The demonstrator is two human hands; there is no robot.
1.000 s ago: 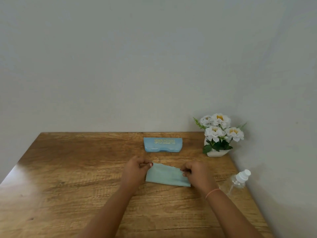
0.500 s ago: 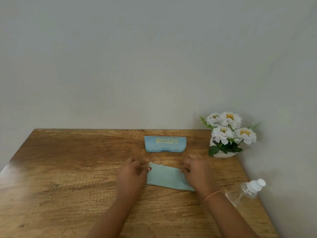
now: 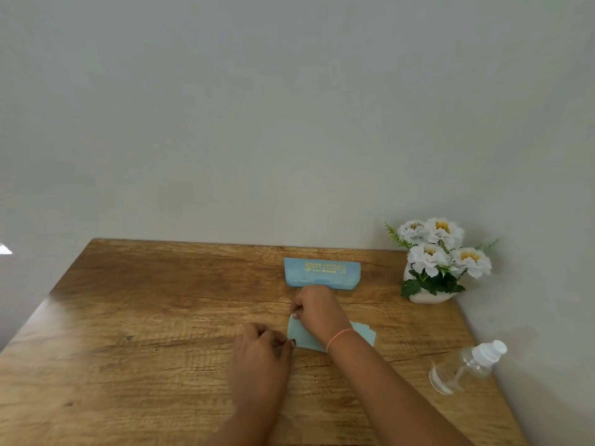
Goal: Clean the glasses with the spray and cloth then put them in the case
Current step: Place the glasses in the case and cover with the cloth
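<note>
A light blue cleaning cloth (image 3: 363,334) lies flat on the wooden table (image 3: 161,317). My right hand (image 3: 317,309) reaches across it and pinches its far left corner. My left hand (image 3: 262,347) pinches the near left corner. Behind them the closed blue glasses case (image 3: 322,272) with gold lettering lies near the wall. A clear spray bottle (image 3: 467,366) with a white cap lies on its side at the right edge. No glasses are in view.
A white pot of white flowers (image 3: 434,262) stands in the back right corner against the wall. The table's left edge runs diagonally at the left.
My right hand has crossed from the cloth's right side to its far left corner. My left hand has shifted slightly nearer. The camera view has tilted a little.
</note>
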